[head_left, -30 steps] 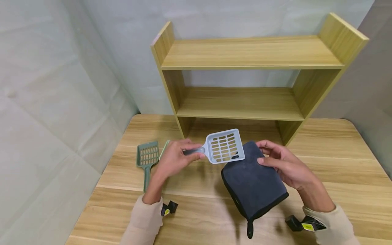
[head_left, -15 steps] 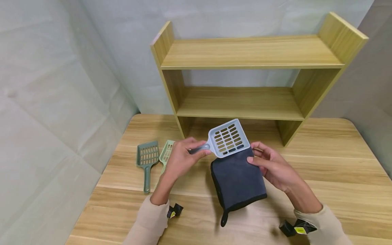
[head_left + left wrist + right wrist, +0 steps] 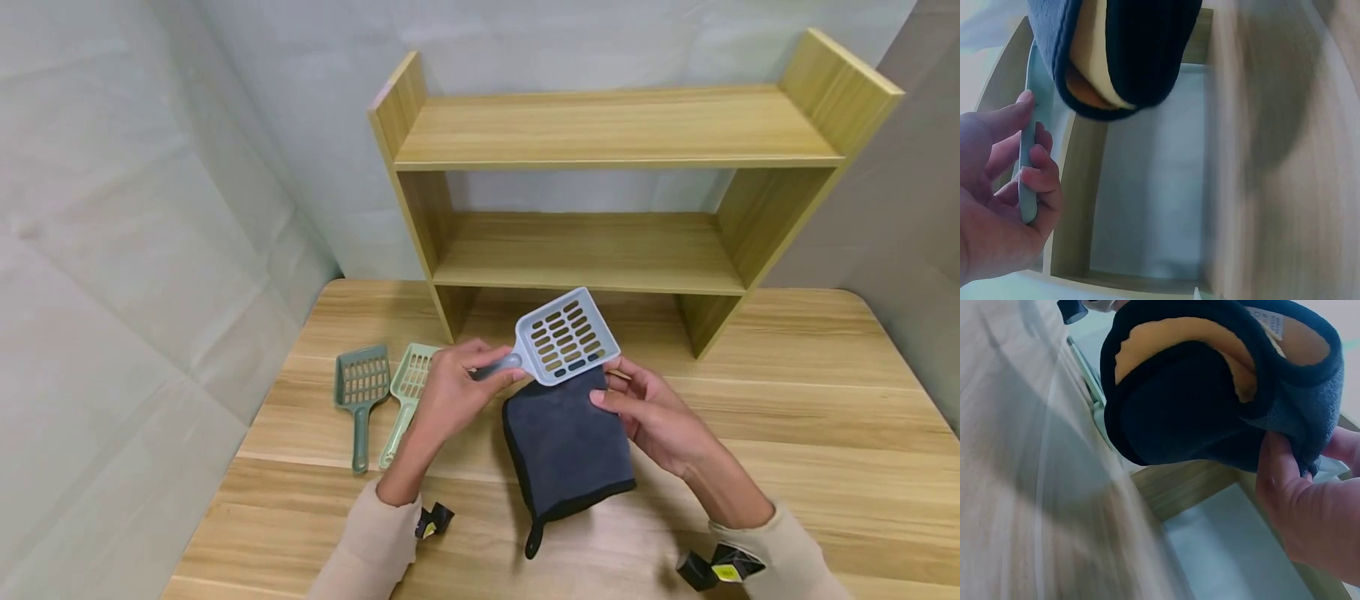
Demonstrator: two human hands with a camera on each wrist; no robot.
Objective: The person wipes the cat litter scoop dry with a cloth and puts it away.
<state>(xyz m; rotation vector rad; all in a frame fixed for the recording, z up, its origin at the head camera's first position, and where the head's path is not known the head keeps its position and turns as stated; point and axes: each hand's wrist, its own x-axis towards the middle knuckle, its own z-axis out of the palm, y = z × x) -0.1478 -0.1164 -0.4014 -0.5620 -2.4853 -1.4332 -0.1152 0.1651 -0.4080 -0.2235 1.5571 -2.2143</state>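
My left hand (image 3: 457, 392) pinches the handle of a light blue-grey litter scoop (image 3: 566, 337), its slotted head pointing right. My right hand (image 3: 660, 421) grips the upper right part of a dark blue cloth mitt (image 3: 573, 442) with black edging and a hanging loop at its lower corner. The scoop's head overlaps the mitt's top edge in the head view. From the right wrist view, the mitt (image 3: 1179, 412) shows a yellow-orange lining in its opening and a small white label. Thumb and fingers of the left hand (image 3: 1016, 162) curl round the scoop handle (image 3: 1027, 187).
A dark green litter scoop (image 3: 361, 417) and a pale green one (image 3: 405, 408) lie side by side on the wooden table (image 3: 285, 500), left of the hands. Behind stands a wooden shelf unit (image 3: 615, 162). Grey cloth walls (image 3: 112, 208) enclose the table.
The mitt and right hand have moved left. The left hand has shifted slightly right and tilted the scoop's head upward. The pale green scoop behind the left hand has come into view.
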